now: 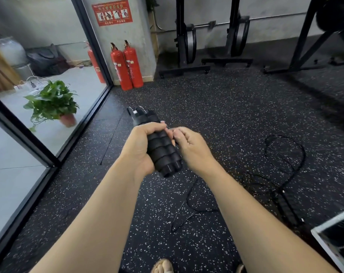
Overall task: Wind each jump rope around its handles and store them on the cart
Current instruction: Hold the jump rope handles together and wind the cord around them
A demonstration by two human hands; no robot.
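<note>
My left hand (141, 146) grips a pair of black ribbed jump rope handles (163, 150) held side by side, their metal-capped ends pointing away from me. Beside the handles, my right hand (189, 148) pinches a thin black rope at its fingertips. A slack length of thin rope (189, 205) trails on the floor below my arms. A second jump rope (285, 160) lies loose on the floor to the right, its black handles (287, 207) near the cart. One white-framed corner of the cart (324, 247) shows at the bottom right.
Black speckled rubber floor (216, 107) spreads ahead. Two red fire extinguishers (127, 66) stand against a pillar. A glass wall (55, 119) runs along the left, with a potted plant (53, 103) behind it. Black gym equipment frames (187, 46) line the back wall.
</note>
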